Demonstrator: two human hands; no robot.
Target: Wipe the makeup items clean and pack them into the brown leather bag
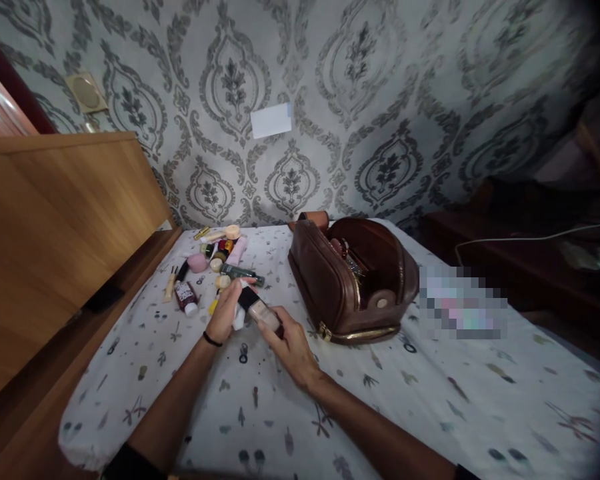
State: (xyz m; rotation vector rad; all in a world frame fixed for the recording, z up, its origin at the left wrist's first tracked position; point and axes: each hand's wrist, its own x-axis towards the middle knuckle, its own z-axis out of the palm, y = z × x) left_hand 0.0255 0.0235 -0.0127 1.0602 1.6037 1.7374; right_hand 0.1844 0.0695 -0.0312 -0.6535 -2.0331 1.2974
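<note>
My right hand (295,347) grips a foundation bottle (263,313) with beige contents by its lower end. The bottle is tilted, with its black cap (249,298) toward my left hand (222,319). That hand is closed round a crumpled white tissue (239,319) beside the cap, a black band at its wrist. Just beyond my left hand are a dark green tube (237,272) and a small yellow item, partly covered. To the right of my hands stands a brown cosmetic bag (320,280), unzipped, with several items inside.
More cosmetics lie at the back left, among them a pink tube (237,251), a pink rounded item (197,263) and a dark red bottle with a white cap (185,295). A wooden panel (75,247) borders the left. A blurred patch (463,303) hides something at right.
</note>
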